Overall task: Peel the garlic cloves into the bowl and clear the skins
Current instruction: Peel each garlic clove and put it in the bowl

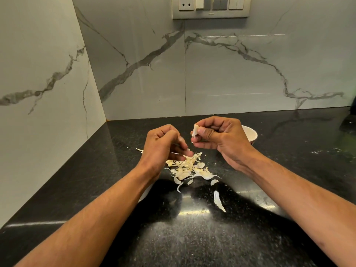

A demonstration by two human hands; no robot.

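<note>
Stray skin (219, 201) nearest on the tabletop (289, 189); clove (195, 131) pinched above the skin pile (187, 168).
Right hand (221, 135) fingers hold the clove, left hand (163, 145) fingers curled narrow over the pile; skins could be scattered or the clove dropped short of the bowl (250, 134) beyond the pile.

Just one view here, worn on the head, looking forward and down over a black counter (250, 237) into a marble wall corner (104, 112). It sits close: both forearms come in from 5 and 7 o'clock, the hands meet near centre, and a switch panel (211, 7) is at 12.
</note>
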